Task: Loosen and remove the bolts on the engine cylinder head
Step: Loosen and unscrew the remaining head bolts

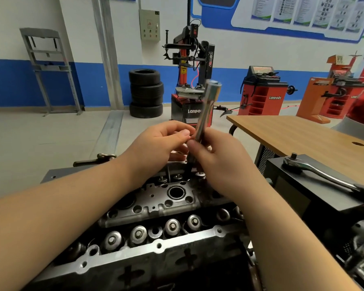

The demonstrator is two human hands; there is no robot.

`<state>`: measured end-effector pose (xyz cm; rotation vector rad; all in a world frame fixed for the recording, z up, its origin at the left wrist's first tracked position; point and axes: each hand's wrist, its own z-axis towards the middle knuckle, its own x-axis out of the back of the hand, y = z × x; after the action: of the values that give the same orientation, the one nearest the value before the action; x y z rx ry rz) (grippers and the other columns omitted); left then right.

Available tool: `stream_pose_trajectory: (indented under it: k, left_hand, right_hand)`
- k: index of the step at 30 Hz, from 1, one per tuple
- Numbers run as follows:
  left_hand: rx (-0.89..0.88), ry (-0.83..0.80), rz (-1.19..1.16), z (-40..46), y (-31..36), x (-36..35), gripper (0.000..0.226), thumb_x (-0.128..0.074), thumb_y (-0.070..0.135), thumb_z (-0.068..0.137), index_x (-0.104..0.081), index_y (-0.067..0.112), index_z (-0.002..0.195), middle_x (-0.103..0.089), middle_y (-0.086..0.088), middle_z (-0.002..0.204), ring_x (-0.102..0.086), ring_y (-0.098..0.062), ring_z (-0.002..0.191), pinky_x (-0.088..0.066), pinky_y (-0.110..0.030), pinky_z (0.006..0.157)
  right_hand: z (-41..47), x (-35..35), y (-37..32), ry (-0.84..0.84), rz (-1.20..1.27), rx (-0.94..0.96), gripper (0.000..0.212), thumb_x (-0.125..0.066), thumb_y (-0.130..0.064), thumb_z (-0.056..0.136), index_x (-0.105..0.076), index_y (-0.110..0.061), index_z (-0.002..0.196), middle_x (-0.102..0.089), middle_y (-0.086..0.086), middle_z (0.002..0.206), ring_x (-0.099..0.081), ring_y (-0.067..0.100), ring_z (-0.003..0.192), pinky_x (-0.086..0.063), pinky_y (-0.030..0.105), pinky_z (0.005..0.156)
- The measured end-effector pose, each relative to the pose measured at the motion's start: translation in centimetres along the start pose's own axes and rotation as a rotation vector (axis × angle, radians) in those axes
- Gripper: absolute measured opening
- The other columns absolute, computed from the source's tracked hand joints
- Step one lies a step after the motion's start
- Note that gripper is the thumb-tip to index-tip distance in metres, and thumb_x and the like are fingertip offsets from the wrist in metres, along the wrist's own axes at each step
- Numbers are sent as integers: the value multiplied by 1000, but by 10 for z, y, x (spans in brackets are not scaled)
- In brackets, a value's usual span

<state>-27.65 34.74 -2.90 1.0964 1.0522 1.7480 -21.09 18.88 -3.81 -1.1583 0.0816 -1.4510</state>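
The engine cylinder head (166, 198) lies below my arms, with a row of round valve caps along its near side. Above its far end my right hand (216, 160) grips a long chrome socket extension (206, 110) that tilts up and away. A dark shaft, maybe a bolt, runs down from the tool's lower end toward the head. My left hand (156, 143) pinches the tool's lower end with thumb and fingertips, right beside my right thumb.
A chrome ratchet wrench (315, 171) lies on a black box (303, 192) at the right. Behind it stands a wooden table (298, 133). On the floor beyond are stacked tyres (145, 93), a tyre changer (191, 80) and red machines (261, 93).
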Motion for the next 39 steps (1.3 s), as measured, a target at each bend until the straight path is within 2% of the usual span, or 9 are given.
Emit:
stream_pose_trajectory:
  k: [4, 7, 14, 19, 24, 27, 30, 35, 39]
  left_hand:
    - [-1, -96, -80, 0, -3, -2, 26, -50, 19, 113, -72, 11, 124, -76, -18, 117, -77, -29, 103, -66, -41, 87]
    - [11, -115, -95, 0, -5, -2, 25, -50, 21, 112, -72, 13, 122, -78, -14, 112, -78, -25, 96, -65, -34, 81]
    - [34, -113, -105, 1, -5, 0, 27, -49, 21, 113, -71, 18, 127, -74, -19, 116, -73, -41, 109, -63, -56, 92]
    - [50, -139, -108, 1, -5, 0, 27, -48, 22, 113, -70, 14, 127, -69, -25, 120, -72, -34, 100, -61, -61, 93]
    - [39, -124, -54, 0, -3, 1, 26, -51, 26, 112, -71, 17, 124, -72, -19, 116, -74, -36, 96, -63, -61, 90]
    - [-36, -81, 27, -2, -3, 0, 26, -50, 23, 112, -72, 16, 123, -74, -14, 115, -72, -42, 106, -63, -58, 90]
    - [-138, -35, 59, -2, -1, 0, 30, -47, 17, 113, -73, 12, 127, -76, -14, 120, -71, -32, 114, -59, -52, 100]
    - [-95, -197, -96, -4, 0, -2, 33, -51, 19, 110, -63, 16, 141, -75, -5, 130, -70, -20, 125, -54, -51, 111]
    - [-133, -223, -37, -2, -8, -5, 29, -62, 31, 100, -67, 27, 128, -78, 1, 122, -73, -17, 117, -62, -46, 96]
  right_hand:
    - [-1, 5, -2, 156, 89, -3, 16, -55, -35, 107, -69, -26, 103, -70, -11, 83, -65, 1, 80, -48, 13, 61]
    - [-2, 3, -3, 120, 47, -14, 16, -55, -35, 107, -68, -27, 105, -70, -12, 84, -64, 1, 81, -49, 18, 61]
    - [-6, -1, -6, 92, 4, 43, 17, -54, -31, 108, -68, -26, 118, -71, -12, 96, -65, 8, 88, -54, 35, 77]
    - [-6, -1, -5, 84, 57, 70, 17, -54, -25, 109, -64, -34, 120, -71, -16, 92, -66, 3, 86, -51, 25, 71]
    - [-6, -1, -3, 70, 118, 79, 26, -53, -22, 109, -54, -38, 129, -73, -12, 92, -72, 6, 84, -57, 30, 69]
    - [-6, -1, 0, 48, 133, 65, 26, -54, -22, 108, -54, -38, 129, -75, -10, 92, -71, 5, 80, -50, 17, 61]
    - [-6, 0, 1, 56, 148, 49, 27, -56, -22, 107, -56, -39, 128, -76, -11, 94, -69, -1, 75, -45, 9, 60]
    - [-13, -4, 2, 113, 127, -25, 36, -62, -24, 104, -49, -41, 133, -77, -8, 103, -70, 4, 82, -50, 19, 66]
    - [-27, 8, -2, 21, 5, -79, 58, -74, -35, 96, -43, -38, 144, -75, -10, 115, -71, 7, 104, -59, 41, 93]
